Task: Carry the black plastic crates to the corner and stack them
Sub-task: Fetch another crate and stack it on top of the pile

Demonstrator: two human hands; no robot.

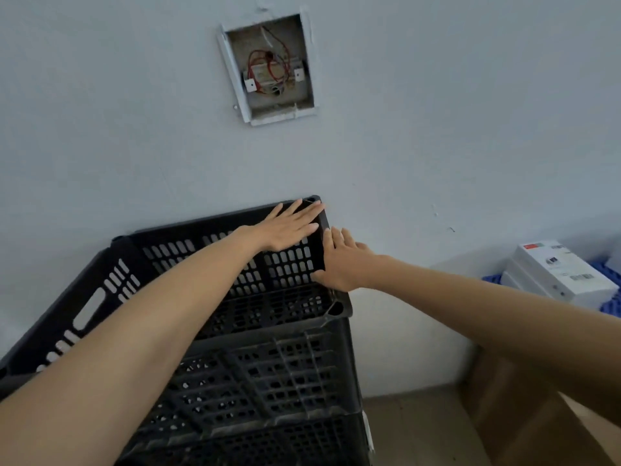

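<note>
A stack of black plastic crates [268, 381] stands against the pale wall. The top crate [111, 280] is open, with slotted walls and a handle hole on its left side. My left hand [289, 227] lies flat, fingers spread, against the inside of the top crate's far wall near its right corner. My right hand [339, 260] grips the crate's right far edge, fingers over the rim and thumb below. Both forearms reach across the crate and hide part of its floor.
An open wall box [272, 68] with red wires sits above the stack. White cartons [561, 277] lie on blue plastic [610, 301] at the right. A brown cardboard box [524, 418] stands on the floor at the lower right.
</note>
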